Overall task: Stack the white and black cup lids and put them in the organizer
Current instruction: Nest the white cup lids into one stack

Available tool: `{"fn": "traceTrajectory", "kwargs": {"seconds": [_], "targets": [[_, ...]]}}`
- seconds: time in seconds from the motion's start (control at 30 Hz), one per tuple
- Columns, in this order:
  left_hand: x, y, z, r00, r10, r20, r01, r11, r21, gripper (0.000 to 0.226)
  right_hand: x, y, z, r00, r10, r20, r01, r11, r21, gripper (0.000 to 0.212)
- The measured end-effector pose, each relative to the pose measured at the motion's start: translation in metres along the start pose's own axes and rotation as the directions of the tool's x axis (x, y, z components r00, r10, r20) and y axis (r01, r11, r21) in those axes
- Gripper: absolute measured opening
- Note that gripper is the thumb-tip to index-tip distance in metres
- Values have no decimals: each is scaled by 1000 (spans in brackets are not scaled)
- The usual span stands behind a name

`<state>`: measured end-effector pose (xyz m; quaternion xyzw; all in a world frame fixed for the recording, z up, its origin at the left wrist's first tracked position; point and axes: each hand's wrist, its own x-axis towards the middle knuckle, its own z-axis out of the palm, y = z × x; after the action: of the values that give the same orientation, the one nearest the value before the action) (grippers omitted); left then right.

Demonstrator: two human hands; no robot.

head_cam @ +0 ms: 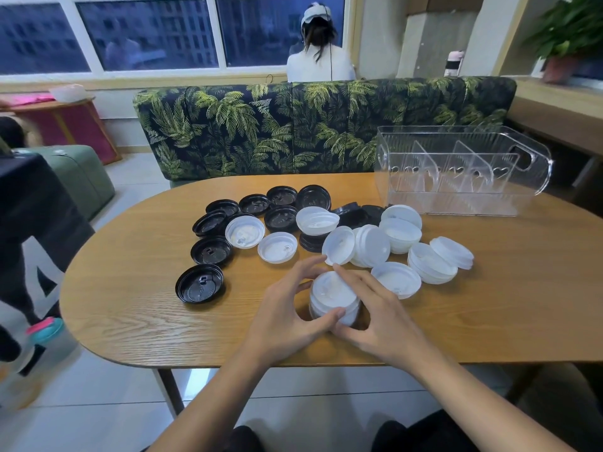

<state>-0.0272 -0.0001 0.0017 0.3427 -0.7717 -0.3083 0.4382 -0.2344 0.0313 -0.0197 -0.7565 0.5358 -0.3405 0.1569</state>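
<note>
In the lower middle of the frame, the left hand (pixel 287 318) and the right hand (pixel 381 321) both curl their fingers round a short stack of white round plastic cup lids (pixel 332 296) on the brown wooden table (pixel 130 305). The lids look light, thin, bendy and a bit slippery, so it seems best to hold the stack softly by its sides. No words or brand names can be read on them or on the clear plastic organizer (pixel 456 199) at the upper right.
</note>
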Motion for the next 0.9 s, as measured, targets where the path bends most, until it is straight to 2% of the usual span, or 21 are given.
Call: {"fn": "traceTrajectory", "kwargs": {"seconds": [0.6,0.8,0.9], "targets": [[-2,1,-2,999,-38,12,39,999,-37,68,0,0,-1,1000,18,10,-19,1000,8,90],[-2,-5,-3,998,-47,52,47,999,-5,52,-1,0,-1,1000,9,29,-10,1000,14,90],[-1,-7,-5,994,-88,67,89,996,-19,60,0,0,-1,1000,-19,22,18,1000,26,87]]}}
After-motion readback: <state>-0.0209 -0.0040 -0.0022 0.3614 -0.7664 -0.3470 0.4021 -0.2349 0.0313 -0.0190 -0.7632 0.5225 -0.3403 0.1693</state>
